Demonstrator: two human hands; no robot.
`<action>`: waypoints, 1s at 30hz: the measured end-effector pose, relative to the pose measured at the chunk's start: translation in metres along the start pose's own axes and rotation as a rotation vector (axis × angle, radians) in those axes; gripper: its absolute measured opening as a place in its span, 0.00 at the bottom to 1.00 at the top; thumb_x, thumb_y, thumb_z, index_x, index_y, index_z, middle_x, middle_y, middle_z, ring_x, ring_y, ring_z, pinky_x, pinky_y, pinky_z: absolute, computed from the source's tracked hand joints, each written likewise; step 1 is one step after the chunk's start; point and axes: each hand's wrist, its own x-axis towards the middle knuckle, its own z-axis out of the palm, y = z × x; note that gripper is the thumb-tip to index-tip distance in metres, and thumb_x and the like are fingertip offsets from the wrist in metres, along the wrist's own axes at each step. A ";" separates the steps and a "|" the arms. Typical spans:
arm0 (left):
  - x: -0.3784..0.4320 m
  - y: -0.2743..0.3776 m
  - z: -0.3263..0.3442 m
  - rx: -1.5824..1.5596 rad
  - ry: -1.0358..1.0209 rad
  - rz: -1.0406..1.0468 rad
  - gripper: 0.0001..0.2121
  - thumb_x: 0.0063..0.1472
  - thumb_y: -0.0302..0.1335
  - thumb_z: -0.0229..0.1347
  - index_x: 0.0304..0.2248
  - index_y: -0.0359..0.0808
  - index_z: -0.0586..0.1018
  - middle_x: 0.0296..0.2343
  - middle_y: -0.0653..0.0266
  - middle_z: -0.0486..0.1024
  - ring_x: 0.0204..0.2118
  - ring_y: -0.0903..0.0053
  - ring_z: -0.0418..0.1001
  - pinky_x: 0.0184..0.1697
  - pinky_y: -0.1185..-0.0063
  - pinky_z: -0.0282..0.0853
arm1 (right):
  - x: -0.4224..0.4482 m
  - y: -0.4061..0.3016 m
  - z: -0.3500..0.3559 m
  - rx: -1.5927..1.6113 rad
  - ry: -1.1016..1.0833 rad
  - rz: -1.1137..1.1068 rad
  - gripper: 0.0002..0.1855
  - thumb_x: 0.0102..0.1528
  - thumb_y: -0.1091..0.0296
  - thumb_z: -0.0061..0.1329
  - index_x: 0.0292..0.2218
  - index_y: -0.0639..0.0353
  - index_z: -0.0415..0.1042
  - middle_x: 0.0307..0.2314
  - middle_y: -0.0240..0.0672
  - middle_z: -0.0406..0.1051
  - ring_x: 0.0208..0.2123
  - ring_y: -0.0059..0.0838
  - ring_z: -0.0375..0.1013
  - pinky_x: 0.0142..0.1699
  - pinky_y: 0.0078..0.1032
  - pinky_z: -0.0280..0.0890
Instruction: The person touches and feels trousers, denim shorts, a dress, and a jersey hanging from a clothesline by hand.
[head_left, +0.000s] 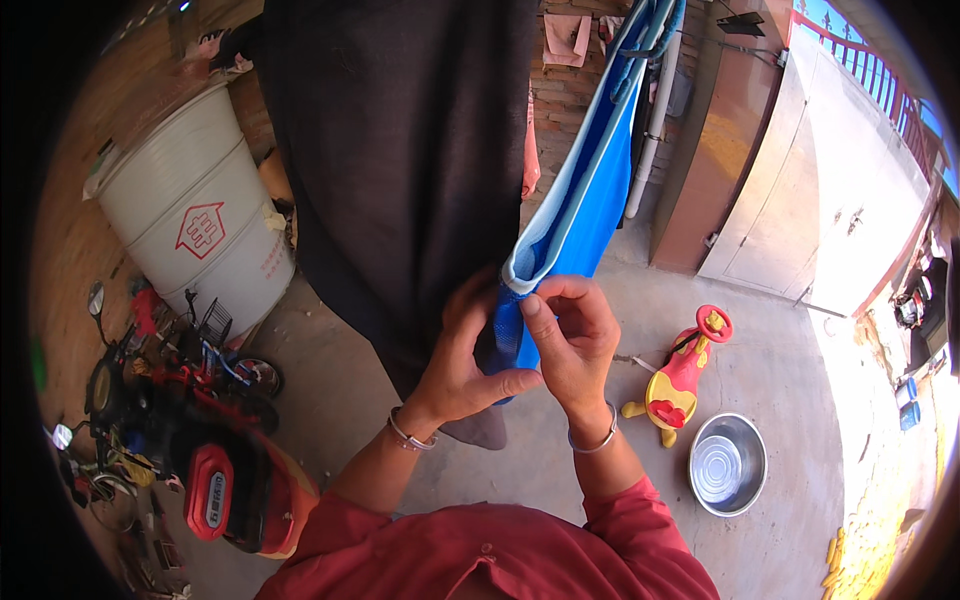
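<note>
A blue cloth piece (600, 210) with a pale blue band along its edge hangs slanting down from the upper right. My right hand (576, 337) pinches the lower corner of that band between thumb and bent fingers. Around the left side of the same corner curls my left hand (461, 367). Its thumb lies across the front of the blue cloth, while its fingertips are hidden. A large dark cloth (405, 150) hangs just beyond and to the left, close to my left fingers. Both wrists wear bracelets.
Left are a white drum (195, 187), bicycles (217, 352) and a red-and-black vehicle part (255, 495). A red-and-yellow ride-on toy (679, 375) and a metal basin (727, 465) sit on the concrete floor at right. Beyond stand a white metal gate (802, 195) and a pipe (656, 127).
</note>
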 end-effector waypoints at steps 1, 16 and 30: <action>-0.001 0.000 0.001 -0.008 -0.009 -0.001 0.38 0.45 0.41 0.64 0.52 0.34 0.61 0.51 0.52 0.57 0.54 0.61 0.55 0.55 0.69 0.51 | 0.000 0.000 0.001 -0.005 -0.012 -0.029 0.06 0.51 0.78 0.51 0.32 0.65 0.68 0.28 0.30 0.69 0.29 0.18 0.68 0.36 0.15 0.64; -0.001 -0.018 -0.012 -0.118 0.336 -0.274 0.11 0.64 0.32 0.46 0.33 0.29 0.71 0.20 0.78 0.60 0.21 0.92 0.52 0.22 0.89 0.50 | 0.036 0.096 -0.100 -0.104 0.254 0.185 0.13 0.57 0.66 0.44 0.42 0.63 0.66 0.38 0.34 0.67 0.40 0.22 0.67 0.44 0.20 0.61; -0.014 -0.017 -0.036 -0.290 0.499 -0.372 0.12 0.65 0.33 0.44 0.34 0.31 0.71 0.24 0.79 0.63 0.27 0.93 0.56 0.31 0.90 0.55 | -0.004 0.201 -0.111 0.290 0.166 0.855 0.22 0.60 0.48 0.35 0.44 0.55 0.66 0.37 0.25 0.69 0.36 0.18 0.66 0.42 0.22 0.60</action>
